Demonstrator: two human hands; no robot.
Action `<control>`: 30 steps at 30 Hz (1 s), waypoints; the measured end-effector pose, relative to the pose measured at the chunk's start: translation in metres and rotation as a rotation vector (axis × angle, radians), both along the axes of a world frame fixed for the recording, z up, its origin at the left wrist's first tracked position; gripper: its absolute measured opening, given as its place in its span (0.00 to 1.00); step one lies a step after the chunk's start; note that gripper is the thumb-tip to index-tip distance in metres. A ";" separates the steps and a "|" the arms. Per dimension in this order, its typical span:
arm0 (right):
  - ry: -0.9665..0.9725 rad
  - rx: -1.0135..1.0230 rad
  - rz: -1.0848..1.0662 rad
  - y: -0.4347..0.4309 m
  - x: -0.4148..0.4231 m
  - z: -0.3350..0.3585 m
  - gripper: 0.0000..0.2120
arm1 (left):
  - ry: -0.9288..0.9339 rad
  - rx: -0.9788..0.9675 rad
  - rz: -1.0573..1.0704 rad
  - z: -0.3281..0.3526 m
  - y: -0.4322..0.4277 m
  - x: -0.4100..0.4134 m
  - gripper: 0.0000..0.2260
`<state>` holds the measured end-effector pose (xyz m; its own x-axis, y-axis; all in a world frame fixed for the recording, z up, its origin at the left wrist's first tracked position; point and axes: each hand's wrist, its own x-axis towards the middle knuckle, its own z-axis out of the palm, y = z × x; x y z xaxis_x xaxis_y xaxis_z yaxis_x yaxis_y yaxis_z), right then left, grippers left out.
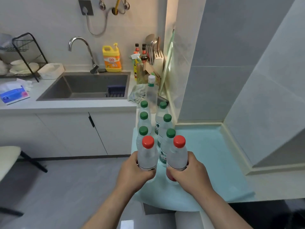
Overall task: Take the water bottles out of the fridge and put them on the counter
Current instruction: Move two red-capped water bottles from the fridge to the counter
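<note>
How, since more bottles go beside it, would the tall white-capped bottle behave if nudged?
The white-capped bottle stands upright, tall and slim, so it would probably tip easily. Its round, smooth body would likely roll once down. Its fill level is unclear, so weight is hard to judge.

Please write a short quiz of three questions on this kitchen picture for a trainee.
1. True or false: the left hand and the right hand each grip one red-capped bottle.
2. How many green-capped bottles stand in two rows?
3. The yellow jug stands: A) on the floor B) behind the sink, beside the tap C) on the dish rack
Key: 1 true; 2 six; 3 B.
</note>
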<state>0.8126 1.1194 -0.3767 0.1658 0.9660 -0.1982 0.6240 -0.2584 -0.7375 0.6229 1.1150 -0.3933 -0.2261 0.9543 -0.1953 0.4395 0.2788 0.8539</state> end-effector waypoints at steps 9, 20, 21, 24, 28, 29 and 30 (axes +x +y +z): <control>0.014 -0.019 0.006 0.017 -0.009 -0.033 0.18 | 0.017 -0.053 0.043 -0.037 0.015 -0.009 0.19; 0.092 -0.003 0.008 0.018 -0.008 -0.057 0.20 | 0.030 -0.040 0.008 -0.062 0.019 -0.001 0.21; 0.100 -0.003 0.009 0.017 -0.007 -0.060 0.20 | 0.031 -0.038 0.009 -0.064 0.019 -0.002 0.21; 0.129 -0.002 0.004 0.014 -0.005 -0.067 0.21 | 0.020 -0.038 0.016 -0.070 0.018 -0.004 0.21; 0.163 0.014 -0.009 0.012 -0.005 -0.071 0.22 | 0.022 -0.040 -0.007 -0.072 0.018 -0.006 0.21; 0.169 0.016 -0.007 0.012 -0.005 -0.072 0.23 | 0.022 -0.040 -0.014 -0.072 0.018 -0.007 0.22; 0.171 0.018 -0.002 0.012 -0.005 -0.072 0.23 | 0.020 -0.039 -0.020 -0.073 0.018 -0.007 0.23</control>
<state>0.8072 1.1312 -0.4489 0.1331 0.9693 -0.2065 0.4885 -0.2455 -0.8374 0.6163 1.1327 -0.4661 -0.2110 0.9505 -0.2283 0.4623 0.3028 0.8334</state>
